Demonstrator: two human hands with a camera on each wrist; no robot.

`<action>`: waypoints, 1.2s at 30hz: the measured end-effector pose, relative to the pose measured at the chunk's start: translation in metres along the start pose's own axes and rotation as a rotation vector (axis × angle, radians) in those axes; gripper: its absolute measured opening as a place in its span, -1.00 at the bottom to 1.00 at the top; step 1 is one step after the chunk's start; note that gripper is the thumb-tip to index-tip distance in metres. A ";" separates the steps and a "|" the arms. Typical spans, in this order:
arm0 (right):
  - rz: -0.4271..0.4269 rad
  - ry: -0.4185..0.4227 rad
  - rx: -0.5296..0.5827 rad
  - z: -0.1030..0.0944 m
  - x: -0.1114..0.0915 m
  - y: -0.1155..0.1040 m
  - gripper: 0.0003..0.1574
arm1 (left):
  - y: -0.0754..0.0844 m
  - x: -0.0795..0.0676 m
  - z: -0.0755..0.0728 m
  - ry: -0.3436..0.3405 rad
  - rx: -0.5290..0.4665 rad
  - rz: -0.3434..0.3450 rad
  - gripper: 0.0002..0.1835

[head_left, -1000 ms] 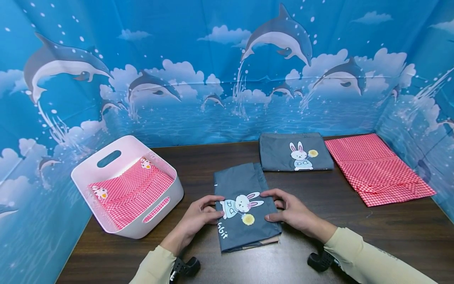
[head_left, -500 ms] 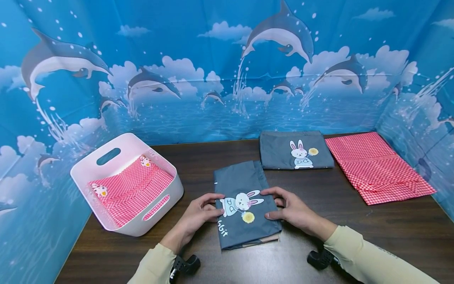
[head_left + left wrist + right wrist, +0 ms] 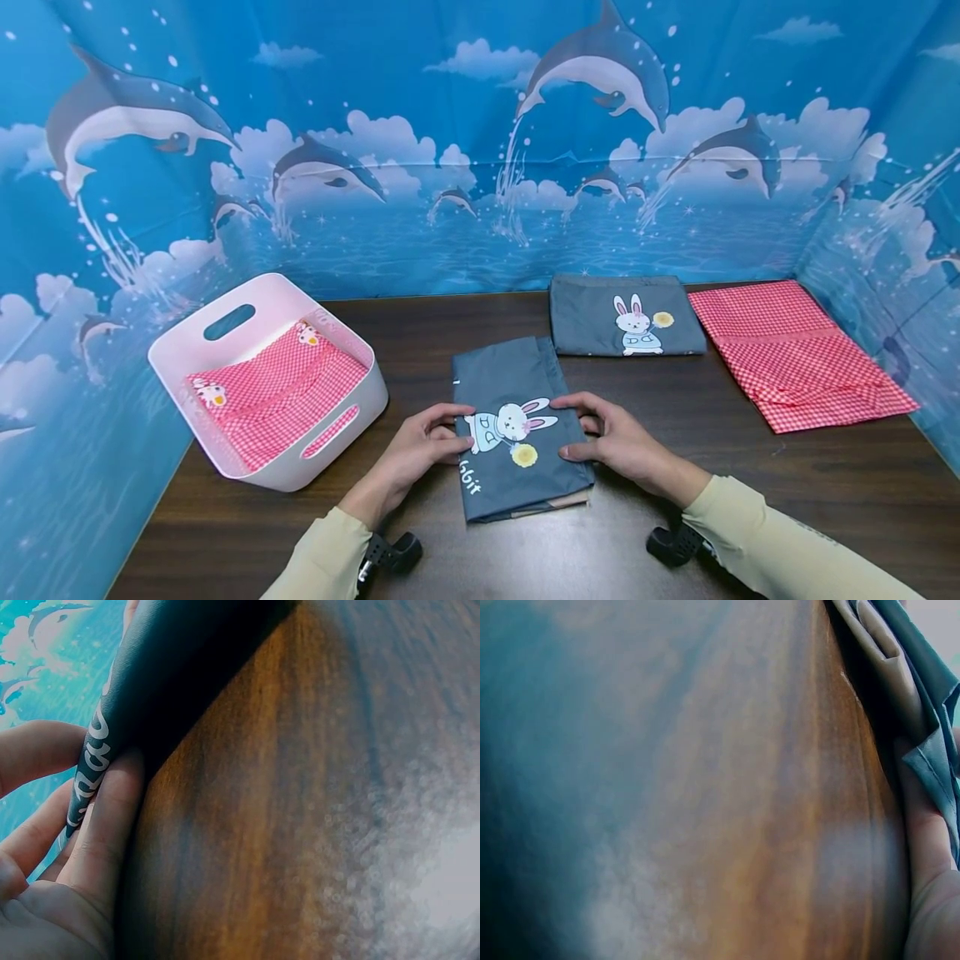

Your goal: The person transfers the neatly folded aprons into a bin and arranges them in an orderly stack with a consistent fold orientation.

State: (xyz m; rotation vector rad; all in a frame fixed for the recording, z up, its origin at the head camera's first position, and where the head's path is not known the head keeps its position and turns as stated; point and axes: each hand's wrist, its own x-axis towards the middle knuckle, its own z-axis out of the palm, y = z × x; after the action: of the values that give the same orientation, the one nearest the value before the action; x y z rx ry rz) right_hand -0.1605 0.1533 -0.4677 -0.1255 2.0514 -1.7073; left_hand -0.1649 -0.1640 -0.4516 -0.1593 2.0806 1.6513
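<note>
A folded dark grey cloth (image 3: 510,492) with a white rabbit and yellow flower print lies in front of me, its rabbit turned sideways. My left hand (image 3: 412,446) pinches its left edge; in the left wrist view, fingers (image 3: 101,817) lie on both faces of that edge, by white lettering. On the opposite side my right hand (image 3: 618,442) grips the right edge, thumb and index finger on top. The right wrist view shows a finger under the fold and a beige layer (image 3: 892,671) inside. Behind it lies a second folded rabbit-print cloth (image 3: 588,321).
At left stands a white basket (image 3: 360,367) with handle slots, holding a folded red-and-white checked cloth (image 3: 277,392). Another red checked cloth (image 3: 802,358) lies flat at the back right. A dolphin-print curtain (image 3: 465,242) borders the dark wooden table (image 3: 247,550).
The head view has tilted slightly, so things sit a little higher in it. Both hands keep their hold on the cloth, which stays in place.
</note>
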 end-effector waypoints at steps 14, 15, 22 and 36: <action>-0.016 -0.008 0.011 -0.002 -0.002 -0.005 -0.12 | 0.007 -0.003 -0.001 -0.001 0.010 0.021 -0.45; -0.017 -0.006 0.009 -0.002 -0.002 -0.005 -0.13 | 0.008 -0.003 -0.001 -0.001 0.010 0.022 -0.45; -0.008 0.005 -0.003 -0.003 -0.002 -0.009 -0.14 | 0.011 -0.004 -0.001 0.008 0.009 0.020 -0.46; 0.048 0.070 -0.040 0.005 -0.004 -0.016 -0.18 | 0.001 -0.008 0.012 0.099 -0.048 0.042 -0.47</action>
State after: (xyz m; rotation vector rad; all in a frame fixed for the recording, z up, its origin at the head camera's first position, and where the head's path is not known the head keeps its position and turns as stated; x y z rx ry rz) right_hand -0.1585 0.1466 -0.4517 -0.0295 2.1225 -1.6650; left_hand -0.1552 -0.1543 -0.4493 -0.2179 2.1314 1.7519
